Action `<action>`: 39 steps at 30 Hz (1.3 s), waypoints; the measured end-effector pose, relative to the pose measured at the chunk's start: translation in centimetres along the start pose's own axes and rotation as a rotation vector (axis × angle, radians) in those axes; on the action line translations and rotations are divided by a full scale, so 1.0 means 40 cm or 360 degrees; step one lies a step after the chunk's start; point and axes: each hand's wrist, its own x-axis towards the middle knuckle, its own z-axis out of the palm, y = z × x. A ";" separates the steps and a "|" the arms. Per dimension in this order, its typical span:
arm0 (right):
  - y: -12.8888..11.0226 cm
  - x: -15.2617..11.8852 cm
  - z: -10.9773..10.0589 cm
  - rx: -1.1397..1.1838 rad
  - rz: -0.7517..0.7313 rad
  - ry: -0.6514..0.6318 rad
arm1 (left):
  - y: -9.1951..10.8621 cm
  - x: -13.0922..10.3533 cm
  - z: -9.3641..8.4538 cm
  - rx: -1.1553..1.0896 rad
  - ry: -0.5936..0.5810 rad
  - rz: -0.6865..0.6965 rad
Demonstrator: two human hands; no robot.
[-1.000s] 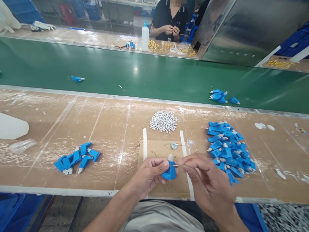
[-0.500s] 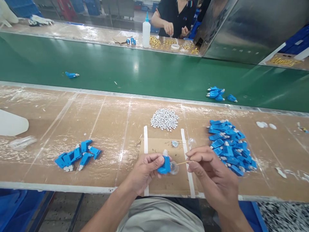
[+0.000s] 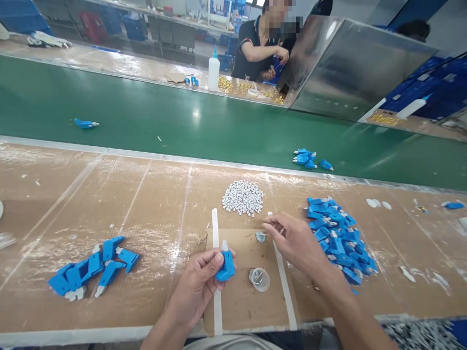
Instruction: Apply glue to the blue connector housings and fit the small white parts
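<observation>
My left hand (image 3: 202,277) holds a blue piece (image 3: 226,266) with a white tip pointing up, pinched between thumb and fingers over the cardboard sheet (image 3: 248,306). My right hand (image 3: 292,238) is closed at the fingertips on a thin stick (image 3: 268,234), beside a small bluish blob (image 3: 260,236) at the sheet's upper right. Below the blob stands a clear round cup (image 3: 260,279) with a stick resting in it. White tape strips (image 3: 215,253) run along the sheet's sides. A pile of small whitish pieces (image 3: 242,197) lies beyond it.
Blue pieces form a large pile (image 3: 337,238) on the right and a smaller group (image 3: 93,267) on the left. More blue pieces (image 3: 304,158) lie on the green belt (image 3: 146,116). Across it, a person (image 3: 259,48) works near a white bottle (image 3: 213,70).
My right hand has moved away from the cup, up to the bluish blob. The stick it held near the cup now rests in the cup. The view has tilted upward.
</observation>
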 end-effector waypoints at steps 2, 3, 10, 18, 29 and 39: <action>-0.001 0.053 0.016 -0.0085 0.0068 -0.0066 | -0.001 -0.002 -0.001 -0.0013 -0.0004 -0.0009; -0.002 0.071 0.026 -0.0102 0.0095 -0.0079 | -0.001 -0.003 -0.002 -0.0014 -0.0011 -0.0014; -0.011 0.107 0.074 -0.0133 0.0259 -0.0067 | 0.000 -0.007 0.001 -0.0051 -0.0069 -0.0002; -0.011 0.093 0.067 0.0257 0.0316 -0.0070 | 0.001 -0.013 0.003 -0.0079 0.0008 -0.0031; -0.043 -0.077 -0.002 0.1518 0.0258 -0.0093 | 0.001 -0.011 0.009 -0.0048 0.0051 0.0068; -0.084 -0.168 -0.035 0.2050 0.0246 0.0511 | -0.002 -0.030 0.068 0.0031 0.0071 0.0016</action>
